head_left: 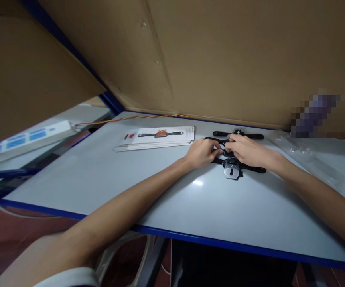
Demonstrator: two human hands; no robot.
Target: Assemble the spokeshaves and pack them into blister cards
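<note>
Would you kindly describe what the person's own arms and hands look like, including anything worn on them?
Both forearms are bare. The left hand and right hand wear no gloves, and no rings or watch are visible. A pale, whitish sleeve edge shows at the left upper arm; a similar pale edge sits at the frame's bottom right corner.

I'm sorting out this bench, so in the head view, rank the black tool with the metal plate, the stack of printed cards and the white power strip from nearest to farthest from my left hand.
From the left hand:
1. Black tool with the metal plate, just to its right, nearest.
2. Stack of printed cards, behind it to the left.
3. White power strip, far left, off the table.
</note>
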